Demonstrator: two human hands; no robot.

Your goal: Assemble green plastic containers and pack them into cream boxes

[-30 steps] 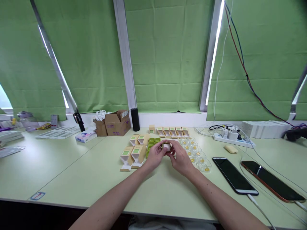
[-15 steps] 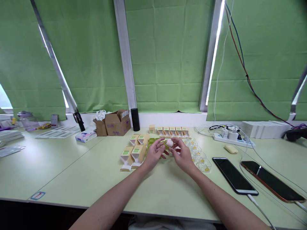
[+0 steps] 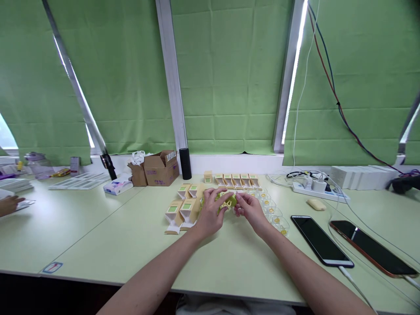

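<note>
At the middle of the pale green bench point(image 3: 98, 236), both hands meet just above the surface around a small yellow-green plastic case point(image 3: 230, 201). The left hand point(image 3: 210, 215) is half closed, its fingers curled over the case's left side. The right hand point(image 3: 251, 212) pinches the case's right end between thumb and fingertips, with the other fingers loosely bent. Whether the case is open cannot be told.

Just to the left stand tan cardboard boxes with green square labels point(image 3: 181, 213). Just to the right runs a line of clear plastic cups with yellow pieces inside point(image 3: 278, 220). Behind the hands a row of small tan boxes point(image 3: 234, 180) lines the bench near the window. Two dark smartphones point(image 3: 321, 240) lie farther right, and another person's hand point(image 3: 8, 204) rests at the far left edge.
</note>
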